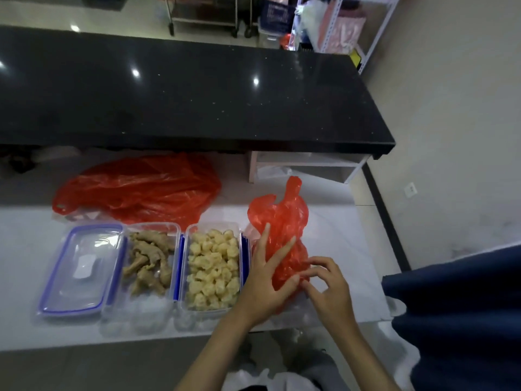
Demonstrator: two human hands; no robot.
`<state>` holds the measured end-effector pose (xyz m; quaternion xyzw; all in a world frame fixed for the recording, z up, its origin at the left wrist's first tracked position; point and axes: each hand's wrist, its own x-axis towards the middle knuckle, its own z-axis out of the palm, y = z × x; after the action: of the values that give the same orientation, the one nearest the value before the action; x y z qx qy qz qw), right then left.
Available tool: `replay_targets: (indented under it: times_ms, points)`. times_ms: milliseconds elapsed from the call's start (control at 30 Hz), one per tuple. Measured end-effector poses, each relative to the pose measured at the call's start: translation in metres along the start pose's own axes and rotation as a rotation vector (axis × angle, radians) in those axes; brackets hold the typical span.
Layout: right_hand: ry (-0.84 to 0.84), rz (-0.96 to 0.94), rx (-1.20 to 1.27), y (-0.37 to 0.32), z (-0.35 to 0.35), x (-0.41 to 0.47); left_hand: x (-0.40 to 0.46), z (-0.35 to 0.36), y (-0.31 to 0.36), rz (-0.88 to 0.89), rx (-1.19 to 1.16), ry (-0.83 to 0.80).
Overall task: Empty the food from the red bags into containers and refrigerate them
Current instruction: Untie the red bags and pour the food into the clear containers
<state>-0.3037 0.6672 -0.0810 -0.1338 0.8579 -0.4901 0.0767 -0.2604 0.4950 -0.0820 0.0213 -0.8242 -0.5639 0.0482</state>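
Red bag (282, 221) hides right hand (328, 289) fingertips

Bare desk (338, 221) lies right of the small red bag (279, 221); containers (211, 266) crowd its left, black ledge (197, 108) overhangs behind.

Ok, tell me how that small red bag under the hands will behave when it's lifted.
The small red bag looks thin and crumpled, so it will probably flop and collapse. It seems flat and emptied, so likely very light. The left hand lies on it with straight fingers while the right hand pinches it; the glossy film may slip.
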Motion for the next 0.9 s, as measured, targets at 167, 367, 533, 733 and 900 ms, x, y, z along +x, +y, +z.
replay_targets:
  times_ms: [167, 367, 533, 733, 900]
  points:
    - [-0.049, -0.124, -0.024, 0.000, -0.004, 0.009, 0.004, -0.004, -0.007, 0.009, 0.174, -0.073]
    - [-0.143, -0.035, -0.002, 0.011, -0.016, 0.025, 0.012, -0.008, -0.028, -0.054, 0.229, 0.043]
    - [-0.332, -0.030, -0.077, 0.020, -0.002, 0.036, 0.008, -0.022, -0.016, 0.006, 0.280, -0.029]
    - [-0.344, -0.052, -0.108, 0.025, 0.014, 0.048, -0.007, -0.017, -0.023, -0.046, 0.682, -0.300]
    - [-0.495, -0.115, -0.164, 0.035, 0.008, 0.057, -0.005, -0.008, -0.021, -0.017, 0.728, -0.354]
